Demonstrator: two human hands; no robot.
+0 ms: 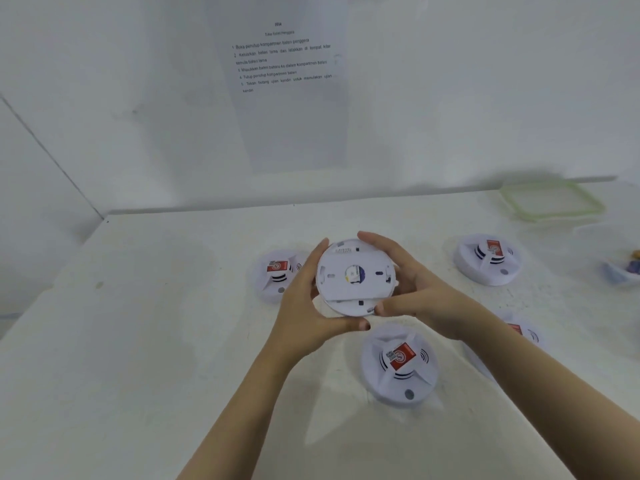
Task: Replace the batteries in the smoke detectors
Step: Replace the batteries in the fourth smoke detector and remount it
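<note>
I hold a round white smoke detector [353, 275] above the table with its back side facing me; a small round opening shows at its centre and the mounting plate sits slightly offset at the lower edge. My left hand [304, 303] grips its left rim with the thumb under the bottom edge. My right hand [412, 289] grips its right rim, fingers over the top. Several other white detectors with red labels lie face up: one behind my left hand [277, 275], one near me [400, 365], one at the far right [490, 258], one partly hidden under my right forearm [523, 332].
The white table [156, 323] meets a white wall holding a printed instruction sheet [284, 67]. A clear container with a green-rimmed lid [550, 199] stands at the back right. A small clear tub [623, 271] with coloured items sits at the right edge.
</note>
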